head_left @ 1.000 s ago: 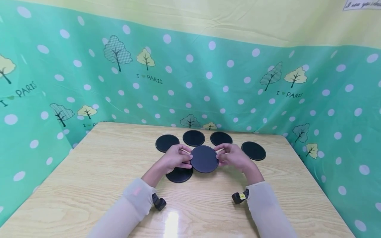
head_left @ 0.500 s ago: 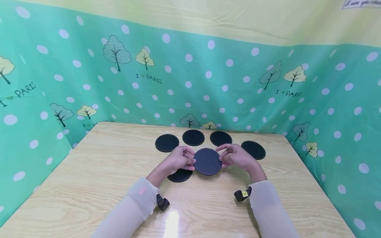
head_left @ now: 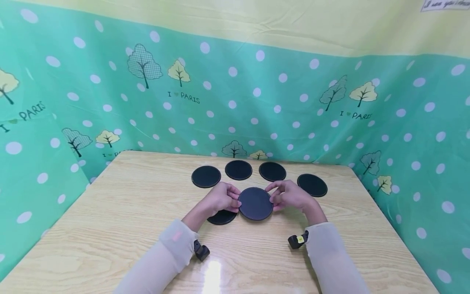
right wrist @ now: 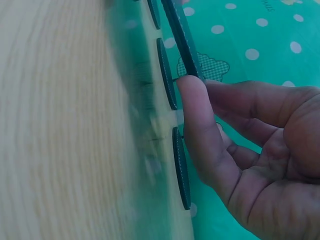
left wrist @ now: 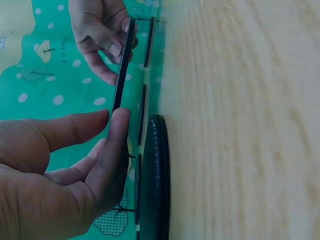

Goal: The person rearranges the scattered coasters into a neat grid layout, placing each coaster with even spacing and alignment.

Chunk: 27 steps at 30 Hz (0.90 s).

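Above the wooden table (head_left: pixel 121 220), a black disc (head_left: pixel 255 203) is pinched at its rim by the left hand (head_left: pixel 220 197) and right hand (head_left: pixel 290 195), and could be dropped onto the near disc (head_left: pixel 221 217) if either light fingertip hold slips
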Available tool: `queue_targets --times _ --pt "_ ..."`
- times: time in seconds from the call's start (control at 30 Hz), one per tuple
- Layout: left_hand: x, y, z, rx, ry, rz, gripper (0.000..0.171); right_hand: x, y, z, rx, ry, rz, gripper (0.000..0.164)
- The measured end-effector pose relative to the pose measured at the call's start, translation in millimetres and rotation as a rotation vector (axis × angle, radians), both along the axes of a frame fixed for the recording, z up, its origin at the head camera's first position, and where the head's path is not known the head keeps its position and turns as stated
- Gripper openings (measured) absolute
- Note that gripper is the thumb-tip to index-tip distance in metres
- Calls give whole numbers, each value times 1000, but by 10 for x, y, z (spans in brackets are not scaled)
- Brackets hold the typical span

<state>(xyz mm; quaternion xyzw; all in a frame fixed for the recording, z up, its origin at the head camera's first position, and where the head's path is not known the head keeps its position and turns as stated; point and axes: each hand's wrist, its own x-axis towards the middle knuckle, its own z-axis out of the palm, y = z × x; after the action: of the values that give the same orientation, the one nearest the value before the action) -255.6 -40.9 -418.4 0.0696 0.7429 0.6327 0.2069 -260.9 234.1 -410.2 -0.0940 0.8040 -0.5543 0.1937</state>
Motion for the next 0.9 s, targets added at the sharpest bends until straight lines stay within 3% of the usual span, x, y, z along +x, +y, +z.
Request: queue_targets --times 0.53,0.9 --pt "51 34 -8 -120 21 -30 40 -25 -15 -69 29 -28 30 36" --pt "62 50 -38 -164 32 -57 44 -44 -40 -135 85 -68 -1 35"
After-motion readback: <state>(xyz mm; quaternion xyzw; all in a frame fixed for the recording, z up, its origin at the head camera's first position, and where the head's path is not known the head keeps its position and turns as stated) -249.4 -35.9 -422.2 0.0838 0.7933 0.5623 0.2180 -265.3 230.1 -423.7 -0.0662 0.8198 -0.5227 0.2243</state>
